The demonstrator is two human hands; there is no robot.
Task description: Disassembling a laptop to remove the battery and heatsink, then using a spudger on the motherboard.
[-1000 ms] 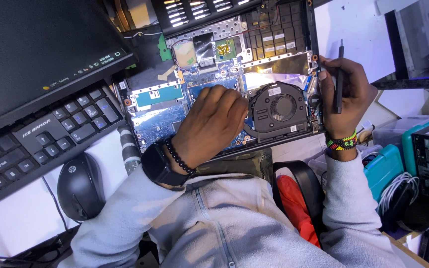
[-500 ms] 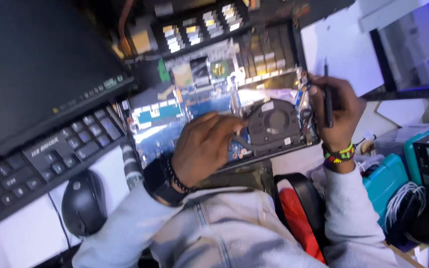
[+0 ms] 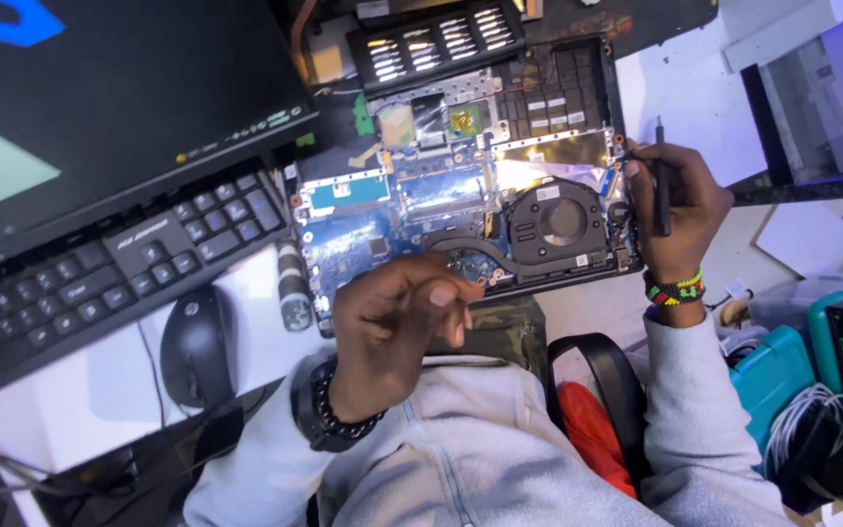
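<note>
An opened laptop base [image 3: 412, 195] lies in front of me with its blue circuit board and a round black fan [image 3: 563, 222] exposed. My left hand [image 3: 397, 322] hovers just above the base's near edge, fingers curled and pinched against the thumb; nothing shows between them. My right hand [image 3: 680, 210] grips the base's right edge and holds a thin black tool [image 3: 662, 185] upright along the palm.
A black keyboard [image 3: 100, 273] and a dark monitor [image 3: 100, 107] sit to the left, with a black mouse [image 3: 197, 346] below them. A small grey cylinder [image 3: 293, 288] lies beside the laptop. At the right stand a teal case [image 3: 773, 376] and a coiled white cable [image 3: 802, 415].
My left hand has lifted off the circuit board and drawn back toward me with pinched fingers. The right hand stays on the laptop's right edge with the tool.
</note>
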